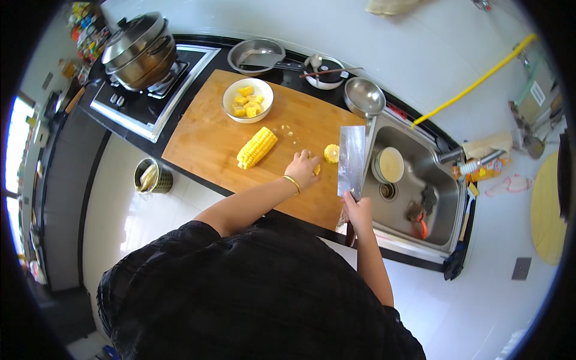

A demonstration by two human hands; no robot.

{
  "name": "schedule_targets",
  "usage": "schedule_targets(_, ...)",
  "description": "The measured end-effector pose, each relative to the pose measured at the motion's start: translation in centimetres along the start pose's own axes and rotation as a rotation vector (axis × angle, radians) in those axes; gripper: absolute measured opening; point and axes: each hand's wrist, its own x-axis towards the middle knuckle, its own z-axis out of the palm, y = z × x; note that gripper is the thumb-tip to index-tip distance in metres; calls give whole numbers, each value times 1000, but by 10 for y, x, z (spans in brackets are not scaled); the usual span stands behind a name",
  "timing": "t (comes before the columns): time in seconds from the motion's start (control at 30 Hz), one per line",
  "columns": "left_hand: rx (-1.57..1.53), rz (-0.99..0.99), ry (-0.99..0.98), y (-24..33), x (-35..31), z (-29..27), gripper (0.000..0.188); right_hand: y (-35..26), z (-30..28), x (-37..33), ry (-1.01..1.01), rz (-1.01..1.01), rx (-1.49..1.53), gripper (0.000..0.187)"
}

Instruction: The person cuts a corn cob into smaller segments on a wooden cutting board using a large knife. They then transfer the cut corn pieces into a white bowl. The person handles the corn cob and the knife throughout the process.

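On the wooden cutting board (204,114), my left hand (302,171) reaches down with its fingers curled round a small corn piece (317,170), mostly covered by the hand. My right hand (359,213) grips the handle of a cleaver (351,159), whose broad blade is raised at the board's right side. Just left of the blade lies a round cut of corn (331,153). A longer length of corn cob (258,147) rests left of my left hand, and loose kernels (287,129) are scattered beyond it. A white bowl (247,120) at the far side holds several corn chunks.
A lidded steel pot (141,57) sits on the gas stove (129,117) at left. Steel bowls (365,96) and a pan line the wall behind the board. The sink (441,231) at right holds a bowl (390,165) and scrubbers. A bin (159,181) stands on the floor.
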Motion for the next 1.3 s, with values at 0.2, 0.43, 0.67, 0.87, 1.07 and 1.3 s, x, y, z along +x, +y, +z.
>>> schedule_targets(0.2, -745, -305, 298, -66, 34, -129, 44, -12, 17, -13, -11, 85, 8, 28)
schedule_targets(0.43, -195, -208, 211, -184, 65, -166, 56, -19, 37, -14, -66, 91, -51, 32)
schedule_targets(0.67, -517, -161, 228, -202, 75, -172, 51, -25, 33, -14, -9, 77, -99, 32)
schedule_targets(0.87, -671, -169, 532, -149, 79, -188, 25, -24, 17, -15, 83, 5, -101, 32)
schedule_targets(1.07, -154, 327, 162, -20, 59, -50, 35, -22, -1, -12, 143, 4, -50, 33)
schedule_targets(1.3, -263, 233, 65, -1, 74, 48, 24, -34, -14, -28, 147, 45, -71, 32)
